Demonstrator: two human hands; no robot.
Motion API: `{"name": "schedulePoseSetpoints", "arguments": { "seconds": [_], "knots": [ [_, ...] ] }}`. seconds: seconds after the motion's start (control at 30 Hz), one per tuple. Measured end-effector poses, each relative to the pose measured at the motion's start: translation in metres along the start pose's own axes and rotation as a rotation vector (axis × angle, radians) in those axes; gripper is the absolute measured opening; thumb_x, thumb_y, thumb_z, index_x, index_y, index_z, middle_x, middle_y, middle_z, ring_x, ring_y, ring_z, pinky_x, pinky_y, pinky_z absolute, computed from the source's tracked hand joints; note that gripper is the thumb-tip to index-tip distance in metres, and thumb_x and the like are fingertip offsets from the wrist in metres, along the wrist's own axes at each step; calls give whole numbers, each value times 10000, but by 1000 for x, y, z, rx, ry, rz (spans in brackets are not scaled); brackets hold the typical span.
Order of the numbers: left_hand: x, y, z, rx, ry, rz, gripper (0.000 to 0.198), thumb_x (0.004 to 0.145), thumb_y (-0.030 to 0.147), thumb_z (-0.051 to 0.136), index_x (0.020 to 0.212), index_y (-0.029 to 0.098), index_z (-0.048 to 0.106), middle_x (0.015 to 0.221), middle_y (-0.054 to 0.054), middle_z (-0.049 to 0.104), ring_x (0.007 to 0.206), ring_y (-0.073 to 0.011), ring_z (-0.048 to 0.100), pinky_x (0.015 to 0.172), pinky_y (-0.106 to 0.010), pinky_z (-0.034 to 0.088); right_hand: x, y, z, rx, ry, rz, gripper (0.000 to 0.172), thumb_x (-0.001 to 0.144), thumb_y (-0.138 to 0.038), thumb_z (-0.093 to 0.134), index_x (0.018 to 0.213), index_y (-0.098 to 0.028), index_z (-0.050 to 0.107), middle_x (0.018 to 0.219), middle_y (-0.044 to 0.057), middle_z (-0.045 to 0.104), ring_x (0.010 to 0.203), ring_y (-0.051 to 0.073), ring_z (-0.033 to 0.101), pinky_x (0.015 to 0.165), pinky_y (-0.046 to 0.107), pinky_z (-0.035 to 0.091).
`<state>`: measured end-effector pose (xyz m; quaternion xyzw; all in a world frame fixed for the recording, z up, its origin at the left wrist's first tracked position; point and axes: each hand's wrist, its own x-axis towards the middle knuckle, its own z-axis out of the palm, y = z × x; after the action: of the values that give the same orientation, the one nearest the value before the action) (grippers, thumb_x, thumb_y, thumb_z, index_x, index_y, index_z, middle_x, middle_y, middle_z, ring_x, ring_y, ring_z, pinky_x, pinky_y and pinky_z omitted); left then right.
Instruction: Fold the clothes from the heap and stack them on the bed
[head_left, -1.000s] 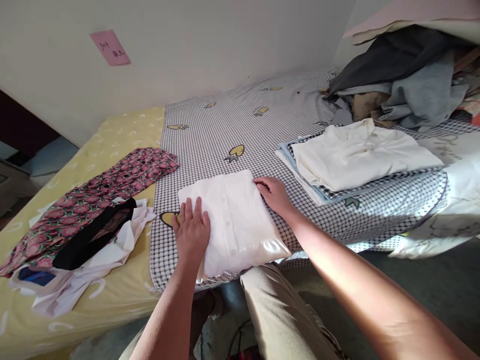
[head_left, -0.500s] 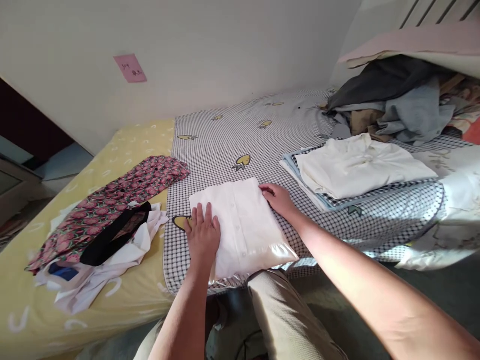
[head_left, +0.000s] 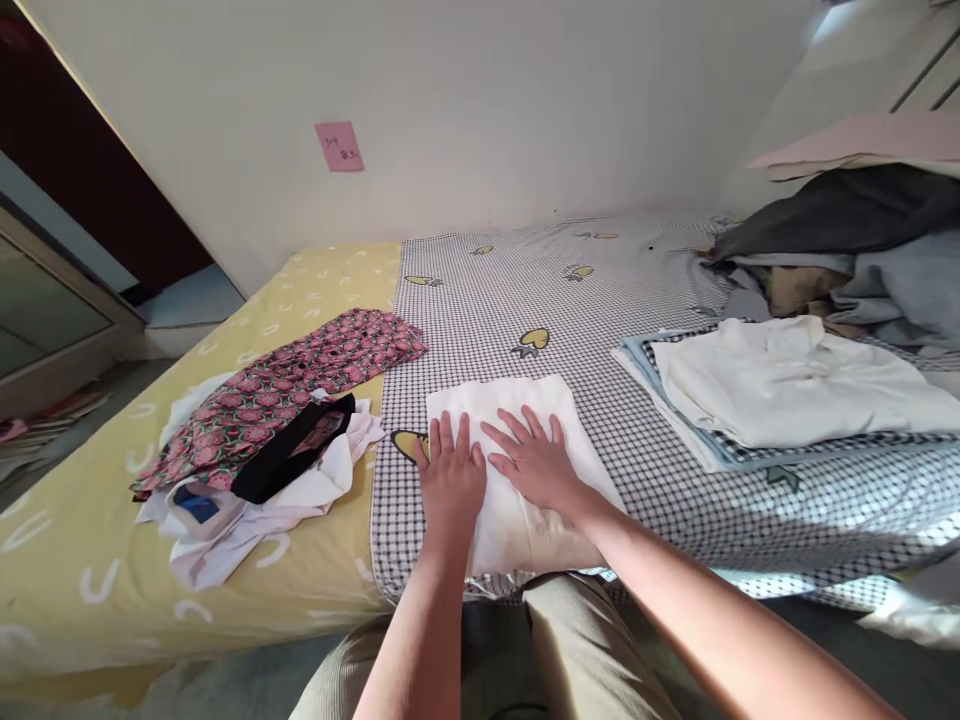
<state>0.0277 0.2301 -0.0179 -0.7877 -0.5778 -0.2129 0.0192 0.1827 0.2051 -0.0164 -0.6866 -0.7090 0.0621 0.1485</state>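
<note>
Palms down, fingers splayed and released, the left hand [head_left: 451,488] and right hand [head_left: 544,468] rest in my remote view on a folded white buttoned shirt [head_left: 511,532], which lies on a black-and-white checked sheet [head_left: 480,310]. The right hand hides part of the shirt's button row from me. Left of the shirt sits a pink floral garment [head_left: 300,380]; right of the shirt, a folded cream garment [head_left: 787,385] tops a stack [head_left: 646,370] — cut off by my frame, like the dark grey cloth heap [head_left: 832,220] behind.
</note>
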Motion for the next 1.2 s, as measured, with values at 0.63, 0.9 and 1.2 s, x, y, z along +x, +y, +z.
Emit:
{"name": "schedulePoseSetpoints", "arguments": {
  "seconds": [0.63,0.9,1.2],
  "knots": [
    [-95,-45,-37,-1581,167,-716,425,917,511,609,1175,177,662,796,-40,776,821,-180,716,900,-354,544,3,6,1,-52,-89,39,569,1041,-572,324,1596,-459,377,1721,-25,311,1592,374,189,1230,741,114],
    [-155,-47,-22,-1417,162,-840,453,826,608,715,1054,218,687,859,3,697,773,-153,626,804,-307,502,1,1,-7,-83,-172,63,652,1027,-668,164,1641,-465,241,1759,-87,164,1621,323,57,1276,652,47],
    [-149,-30,-29,-1532,90,-679,443,767,572,797,992,217,658,774,41,584,615,-99,470,587,-245,441,2,1,-4,-79,-139,67,637,1027,-645,187,1635,-469,261,1753,-80,194,1617,333,88,1268,666,61]
  ]
}}
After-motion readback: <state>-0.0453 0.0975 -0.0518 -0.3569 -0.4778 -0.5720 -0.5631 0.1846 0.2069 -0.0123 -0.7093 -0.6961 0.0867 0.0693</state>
